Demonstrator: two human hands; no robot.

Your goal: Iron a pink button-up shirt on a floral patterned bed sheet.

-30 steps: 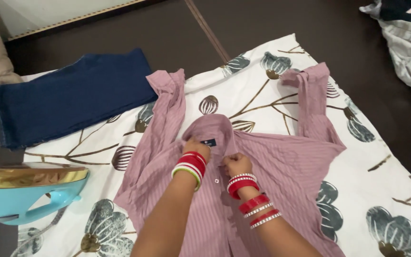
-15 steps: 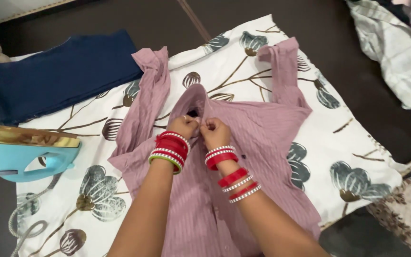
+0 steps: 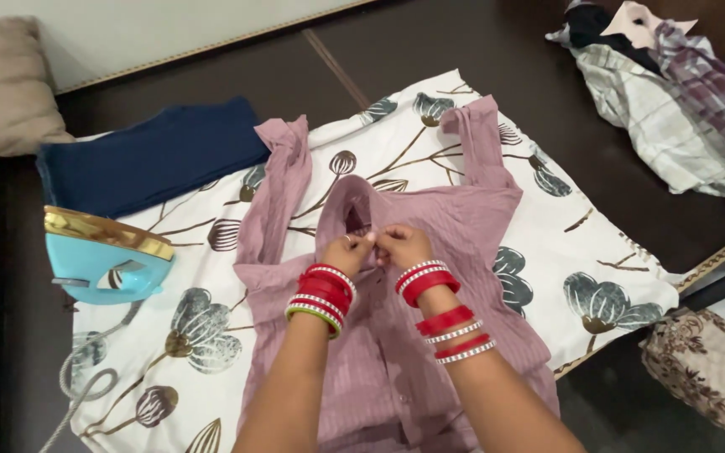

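Observation:
A pink striped shirt (image 3: 472, 226) lies spread front-up on a white cloth printed with dark flowers (image 3: 597, 260). Its two sleeves point away from me. My left hand (image 3: 346, 252) and my right hand (image 3: 403, 245) meet just below the collar (image 3: 354, 197), both pinching the shirt's front edges together there. Red and silver bangles ring both wrists. My forearms cover the lower middle of the shirt.
A light blue iron with a gold soleplate (image 3: 106, 256) stands on its heel at the left, its cord (image 3: 86, 386) trailing toward me. A folded navy garment (image 3: 153, 155) lies beyond it. Crumpled checked clothes (image 3: 673, 92) sit far right, a beige cushion (image 3: 6, 84) far left.
My hands have shifted slightly up the shirt front toward the collar and closed together. The camera has swung, so everything sits lower and further right in view.

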